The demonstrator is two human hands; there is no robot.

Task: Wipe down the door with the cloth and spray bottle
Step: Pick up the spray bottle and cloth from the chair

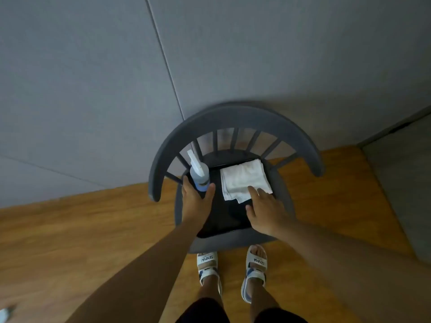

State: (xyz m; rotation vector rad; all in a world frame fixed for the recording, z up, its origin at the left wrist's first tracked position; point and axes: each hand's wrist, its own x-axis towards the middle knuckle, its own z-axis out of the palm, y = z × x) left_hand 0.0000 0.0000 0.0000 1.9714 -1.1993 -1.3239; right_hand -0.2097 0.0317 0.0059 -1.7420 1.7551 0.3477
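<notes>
Our left hand [195, 201] grips the base of the upright, translucent, blue-tinted spray bottle [198, 174] on the chair seat [224, 217]. Just right of it, our right hand [265, 210] lies relaxed, fingertips resting on the folded white cloth [242, 178].

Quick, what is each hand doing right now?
Left hand: gripping the spray bottle on the chair seat.
Right hand: open, fingertips touching the white cloth, not gripping it.

Chair [235, 117], spray bottle [199, 174], cloth [243, 178]
</notes>
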